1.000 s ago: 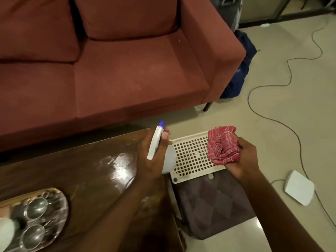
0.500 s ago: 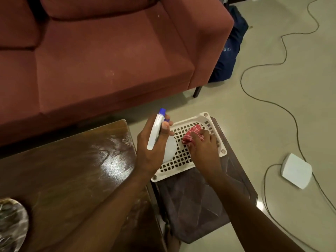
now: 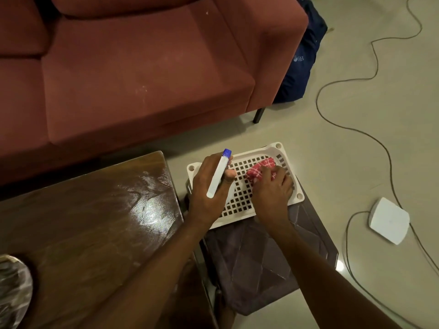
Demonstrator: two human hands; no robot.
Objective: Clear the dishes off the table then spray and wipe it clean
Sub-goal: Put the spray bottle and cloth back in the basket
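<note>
Left hand: wrapped round the neck of the spray bottle, blue nozzle pointing away from the person; held above the near-left part of the tray.
Right hand: fingers curled over the red checked cloth, pressing the bunched cloth onto the tray floor. The two hands are close but not touching.
Tray: white, perforated; rests on a dark stool just beside the table's end.
Table: dark wood, with smeared wet streaks across the end nearest the tray.
Steel plate: on the table at the lower-left edge of the view, contents too blurred to name.
Step in hand: probably stowing the cleaning kit — the streaks suggest this end is already sprayed and wiped. A pick-up cannot be ruled out.
Next move: let go of the cloth, then set the bottle upright in the tray's free part. The plate would then need clearing from the table.
</note>
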